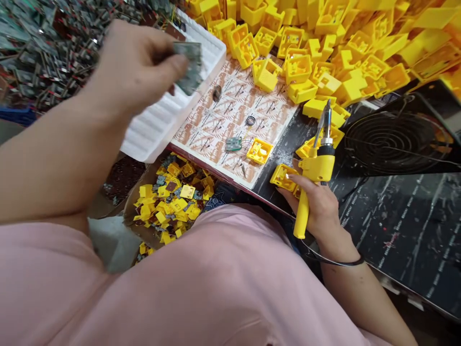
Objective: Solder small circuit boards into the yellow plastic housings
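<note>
My left hand (pixel 140 67) is closed on a green circuit board (pixel 189 67), pinched between thumb and fingers above a white foam tray (pixel 173 115). In my right hand (pixel 317 202) is a yellow soldering gun (pixel 319 166), its metal tip pointing away from me. The same hand's thumb and fingers grip a yellow plastic case (pixel 283 176), open side up, at the table's front edge. On the patterned sheet (pixel 216 129) lie a small green board (pixel 234 143), another open yellow case (pixel 260 151) and a small round black part (pixel 250 120).
Many yellow cases (pixel 298 65) are heaped at the back. A dense pile of circuit boards (pixel 46 53) fills the far left. A black fan (pixel 389 139) stands on the right. Below the table edge, a cardboard box (pixel 130 211) holds yellow assemblies.
</note>
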Tool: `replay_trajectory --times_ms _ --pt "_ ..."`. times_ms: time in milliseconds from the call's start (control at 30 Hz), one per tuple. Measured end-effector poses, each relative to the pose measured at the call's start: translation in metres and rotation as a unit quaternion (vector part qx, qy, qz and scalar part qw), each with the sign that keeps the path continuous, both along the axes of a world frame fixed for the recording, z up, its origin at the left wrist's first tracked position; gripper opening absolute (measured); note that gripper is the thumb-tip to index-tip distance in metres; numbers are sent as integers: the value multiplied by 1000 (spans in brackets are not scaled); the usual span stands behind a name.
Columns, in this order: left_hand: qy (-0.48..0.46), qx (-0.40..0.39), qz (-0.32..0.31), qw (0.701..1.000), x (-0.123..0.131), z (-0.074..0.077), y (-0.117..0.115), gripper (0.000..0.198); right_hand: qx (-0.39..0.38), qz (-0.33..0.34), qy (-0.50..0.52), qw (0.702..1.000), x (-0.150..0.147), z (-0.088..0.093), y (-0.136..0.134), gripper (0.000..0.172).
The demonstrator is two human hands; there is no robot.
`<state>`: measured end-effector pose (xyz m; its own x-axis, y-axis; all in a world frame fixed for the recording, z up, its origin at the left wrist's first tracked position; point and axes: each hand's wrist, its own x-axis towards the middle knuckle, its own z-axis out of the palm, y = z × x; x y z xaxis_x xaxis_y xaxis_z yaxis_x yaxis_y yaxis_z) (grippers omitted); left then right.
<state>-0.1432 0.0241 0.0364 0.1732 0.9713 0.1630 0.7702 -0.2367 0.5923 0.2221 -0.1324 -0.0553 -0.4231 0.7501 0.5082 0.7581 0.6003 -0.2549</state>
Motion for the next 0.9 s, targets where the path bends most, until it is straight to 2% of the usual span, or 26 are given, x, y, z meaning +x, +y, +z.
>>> replay_trajectory --times_ms 67,100,167,233,300,367,400,533,600,700,800,900 --pt "-86 -82 -10 993 39 -13 6 24 4 -1 19 1000 -4 2 -1 52" --pt "-112 -127 -7 986 53 -21 8 32 5 1 28 1000 -6 2 -1 51" --pt "-103 -191 -15 976 69 -39 10 64 2 14 31 999 -9 1 -1 47" --pt "-61 -193 -40 979 72 -52 6 85 -9 26 19 999 -9 -1 0 44" --pt "-29 -138 -73 987 68 -58 -2 87 -22 37 16 999 -8 -3 0 46" --pt "-16 -90 -94 991 61 -56 -13 78 -30 46 30 998 -6 -4 1 47" --pt "-10 -91 -97 991 58 -54 -19 71 -30 48 36 998 -5 -5 0 47" --pt "52 -169 -81 981 44 -43 -43 49 -26 35 34 998 -5 -7 -2 46" --pt "132 -163 -88 974 38 -38 -54 45 -29 34 32 998 -5 -8 -3 45" --pt "286 -85 -106 948 36 -32 -65 48 -26 37 30 999 -5 -7 -2 43" --pt "368 -31 -165 915 38 -24 -66 46 -16 39 30 999 -4 -7 -1 44" --pt "376 -34 -259 889 35 -19 -62 44 -15 44 29 999 -2 -8 0 46"
